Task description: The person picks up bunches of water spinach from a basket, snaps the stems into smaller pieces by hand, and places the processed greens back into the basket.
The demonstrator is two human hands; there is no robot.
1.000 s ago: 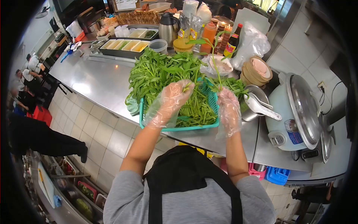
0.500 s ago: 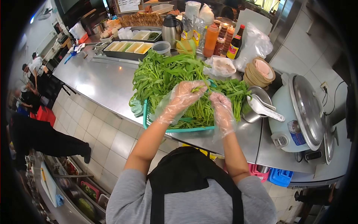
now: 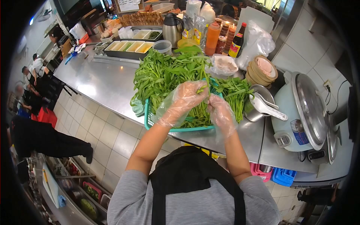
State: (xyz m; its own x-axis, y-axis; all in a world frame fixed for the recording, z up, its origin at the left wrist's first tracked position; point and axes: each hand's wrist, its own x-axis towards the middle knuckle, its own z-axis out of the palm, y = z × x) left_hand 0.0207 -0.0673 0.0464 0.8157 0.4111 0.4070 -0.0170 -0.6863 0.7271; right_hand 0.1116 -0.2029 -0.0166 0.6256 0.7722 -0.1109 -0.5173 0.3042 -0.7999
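A heap of water spinach (image 3: 161, 73) with long narrow leaves fills and overhangs a turquoise plastic basket (image 3: 187, 129) at the counter's front edge. Over it my left hand (image 3: 187, 95), in a clear plastic glove, is closed around short green pieces. My right hand (image 3: 222, 110), gloved the same way, pinches a water spinach stalk (image 3: 207, 77) that rises upright between the two hands. The fingertips of both hands are close together. More water spinach (image 3: 237, 90) lies to the right of my right hand, stems pointing toward me.
A steel pot (image 3: 255, 112) with a white ladle (image 3: 270, 110) stands right of the greens, beside a large rice cooker (image 3: 300, 112). Behind are stacked bowls (image 3: 258, 77), sauce bottles (image 3: 212, 37), a thermos (image 3: 171, 32) and a condiment tray (image 3: 127, 54). People stand at far left.
My right hand has shifted slightly left and down, closer to my left hand. A leafy stalk now stands upright between my fingers.
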